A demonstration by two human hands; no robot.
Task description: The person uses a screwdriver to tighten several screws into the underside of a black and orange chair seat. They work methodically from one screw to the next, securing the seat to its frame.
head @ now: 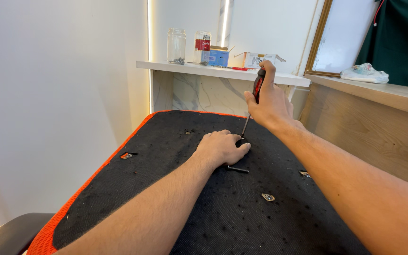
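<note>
My right hand (271, 105) grips a red and black screwdriver (258, 86), held nearly upright with its thin shaft (245, 126) reaching down to a black fabric panel with orange edging (133, 189). My left hand (220, 147) rests palm down on the panel, fingers curled beside the screwdriver's tip. A black hex key (238, 168) lies on the panel right by the left hand's edge. What the tip touches is hidden by my left fingers.
Metal screw inserts (268, 197) (126, 155) (304, 174) sit in the panel. A white shelf (223, 72) behind holds glass jars (176, 46), a blue box (218, 57) and a small carton (257, 59). A wooden ledge (378, 92) with a crumpled bag (364, 73) runs at right.
</note>
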